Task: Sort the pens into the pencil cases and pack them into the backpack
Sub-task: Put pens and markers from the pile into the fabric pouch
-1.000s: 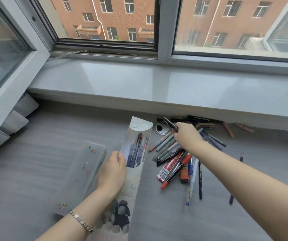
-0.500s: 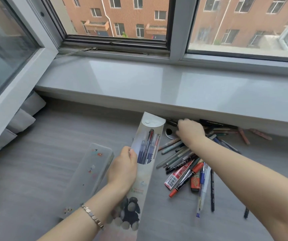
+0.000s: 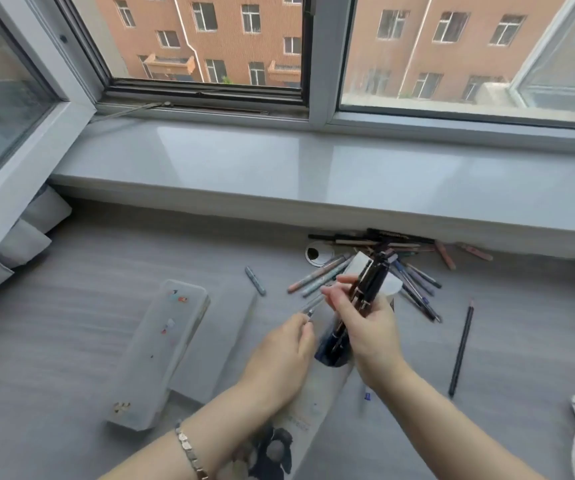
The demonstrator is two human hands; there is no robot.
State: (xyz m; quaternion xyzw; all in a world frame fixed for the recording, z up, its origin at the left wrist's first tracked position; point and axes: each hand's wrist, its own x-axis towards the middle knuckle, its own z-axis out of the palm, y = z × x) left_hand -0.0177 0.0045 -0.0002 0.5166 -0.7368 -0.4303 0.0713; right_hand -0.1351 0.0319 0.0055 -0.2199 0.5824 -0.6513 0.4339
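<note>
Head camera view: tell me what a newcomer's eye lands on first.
The right hand gripping a bundle of dark glossy pens at centre, above the long printed pencil case. Behind it, a scattered heap of coloured pens lies on the grey wood-grain surface against the pale window ledge; a frosted translucent plastic pencil case lies to the left.
</note>
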